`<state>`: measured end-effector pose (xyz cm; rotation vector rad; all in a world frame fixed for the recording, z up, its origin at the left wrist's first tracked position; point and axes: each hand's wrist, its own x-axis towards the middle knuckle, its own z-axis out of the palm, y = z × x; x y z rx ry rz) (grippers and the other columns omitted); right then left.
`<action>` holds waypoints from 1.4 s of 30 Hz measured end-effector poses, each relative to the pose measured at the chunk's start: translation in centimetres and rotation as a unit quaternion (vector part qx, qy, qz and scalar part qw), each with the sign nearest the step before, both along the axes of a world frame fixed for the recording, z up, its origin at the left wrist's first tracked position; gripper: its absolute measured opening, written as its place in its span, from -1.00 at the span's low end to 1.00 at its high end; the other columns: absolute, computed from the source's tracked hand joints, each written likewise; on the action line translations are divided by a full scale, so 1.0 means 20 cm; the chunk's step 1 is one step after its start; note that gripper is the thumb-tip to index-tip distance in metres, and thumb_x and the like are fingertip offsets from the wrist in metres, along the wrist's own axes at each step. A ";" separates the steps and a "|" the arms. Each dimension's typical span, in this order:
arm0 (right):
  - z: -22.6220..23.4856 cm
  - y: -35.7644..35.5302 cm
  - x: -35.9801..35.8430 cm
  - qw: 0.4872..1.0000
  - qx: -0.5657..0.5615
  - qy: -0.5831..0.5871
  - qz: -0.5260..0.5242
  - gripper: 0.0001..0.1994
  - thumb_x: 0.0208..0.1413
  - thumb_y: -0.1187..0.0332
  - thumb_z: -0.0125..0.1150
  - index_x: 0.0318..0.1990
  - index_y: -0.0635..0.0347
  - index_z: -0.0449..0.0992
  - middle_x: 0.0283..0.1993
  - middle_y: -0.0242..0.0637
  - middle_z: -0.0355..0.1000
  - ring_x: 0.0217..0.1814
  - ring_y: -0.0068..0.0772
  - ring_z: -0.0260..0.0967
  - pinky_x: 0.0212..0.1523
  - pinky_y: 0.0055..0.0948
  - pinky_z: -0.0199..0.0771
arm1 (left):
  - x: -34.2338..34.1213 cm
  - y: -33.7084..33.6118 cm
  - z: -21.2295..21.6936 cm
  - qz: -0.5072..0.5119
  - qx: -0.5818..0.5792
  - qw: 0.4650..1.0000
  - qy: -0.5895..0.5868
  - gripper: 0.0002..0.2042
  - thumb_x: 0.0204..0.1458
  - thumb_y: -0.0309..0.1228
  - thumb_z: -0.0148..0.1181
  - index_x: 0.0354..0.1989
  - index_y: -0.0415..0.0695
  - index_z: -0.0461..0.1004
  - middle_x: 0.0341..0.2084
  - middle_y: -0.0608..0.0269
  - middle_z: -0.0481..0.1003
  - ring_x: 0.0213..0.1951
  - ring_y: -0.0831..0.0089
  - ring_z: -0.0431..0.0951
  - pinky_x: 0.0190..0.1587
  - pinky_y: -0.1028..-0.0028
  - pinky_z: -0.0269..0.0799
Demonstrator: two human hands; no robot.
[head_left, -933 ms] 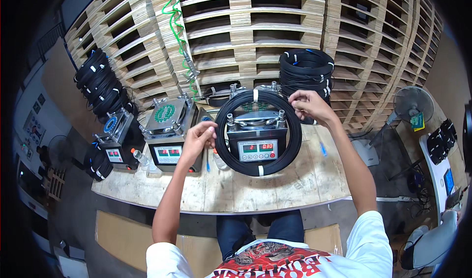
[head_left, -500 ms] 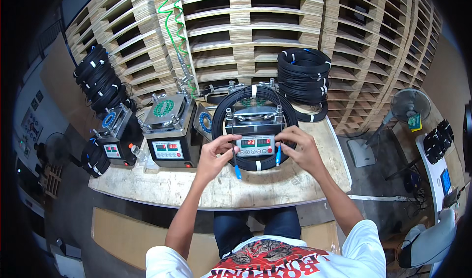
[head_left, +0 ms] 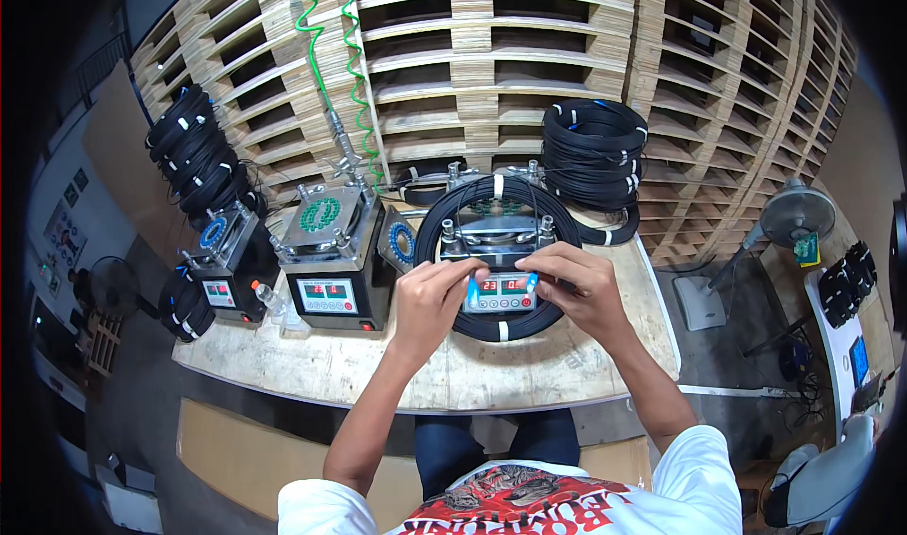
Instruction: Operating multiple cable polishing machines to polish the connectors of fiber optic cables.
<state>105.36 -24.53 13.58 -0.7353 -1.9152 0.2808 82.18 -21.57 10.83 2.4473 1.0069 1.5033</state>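
Observation:
A coil of black fibre-optic cable (head_left: pixel 434 234) hangs around the front of a polishing machine (head_left: pixel 499 248), tied with white bands. My left hand (head_left: pixel 427 306) pinches one cable end with a blue connector (head_left: pixel 471 294) in front of the machine's lit panel (head_left: pixel 503 293). In my right hand (head_left: pixel 584 291) the other cable end is pinched between thumb and fingers; its blue connector (head_left: pixel 533 281) has a pale tip. The two connectors are a short way apart, and fingers partly cover both.
Left stand two similar machines (head_left: pixel 326 294) (head_left: pixel 223 293) and a clear bottle with an orange cap (head_left: pixel 266 295). Cable coils pile up at back right (head_left: pixel 593 162) and far left (head_left: pixel 194 152). Wooden pallets (head_left: pixel 425 43) rise behind the bench (head_left: pixel 378 370); a fan (head_left: pixel 798 218) stands right.
Both hands have drawn closer together, the left moving right and slightly upward. The connectors, hanging downward before, are now held up between the fingers. The view has shifted slightly.

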 end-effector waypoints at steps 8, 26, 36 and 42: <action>-0.03 0.11 -0.06 0.971 -0.161 0.161 0.075 -0.71 0.11 0.49 0.38 0.02 0.24 0.64 -0.30 -0.39 0.48 -0.40 -0.73 0.37 -0.46 -0.69 0.32 | 0.12 0.12 0.02 -0.019 -0.016 0.999 0.028 -0.89 0.08 -0.42 0.29 -0.30 -0.18 0.64 -0.47 0.14 0.62 -0.48 0.19 0.59 -0.38 0.30 0.45; -0.07 0.19 -0.06 0.931 -0.222 0.276 0.091 -0.80 0.29 0.36 0.21 -0.14 0.36 0.61 -0.31 -0.31 0.58 -0.22 -0.50 0.52 -0.05 -0.51 0.52 | 0.16 0.12 0.14 -0.055 -0.052 0.993 -0.089 -0.87 -0.01 -0.54 0.42 -0.36 -0.30 0.58 -0.51 0.26 0.42 -0.50 0.59 0.42 -0.46 0.55 0.33; -0.17 0.20 -0.09 0.936 -0.234 0.247 0.087 -0.78 0.29 0.31 0.22 -0.14 0.34 0.59 -0.42 -0.39 0.52 -0.36 -0.65 0.42 -0.32 -0.59 0.38 | 0.24 0.17 0.22 -0.178 -0.174 0.953 -0.174 -0.85 0.11 -0.52 0.32 -0.19 -0.32 0.63 -0.38 0.12 0.62 -0.36 0.52 0.62 -0.29 0.53 0.52; -0.27 0.23 -0.07 0.915 -0.272 0.275 0.117 -0.76 0.31 0.32 0.20 -0.12 0.36 0.59 -0.45 -0.44 0.46 -0.42 -0.67 0.33 -0.37 -0.61 0.33 | 0.25 0.17 0.18 -0.223 -0.274 0.909 -0.220 -0.85 0.20 -0.51 0.24 -0.26 -0.39 0.53 -0.52 0.16 0.58 -0.50 0.60 0.58 -0.43 0.56 0.48</action>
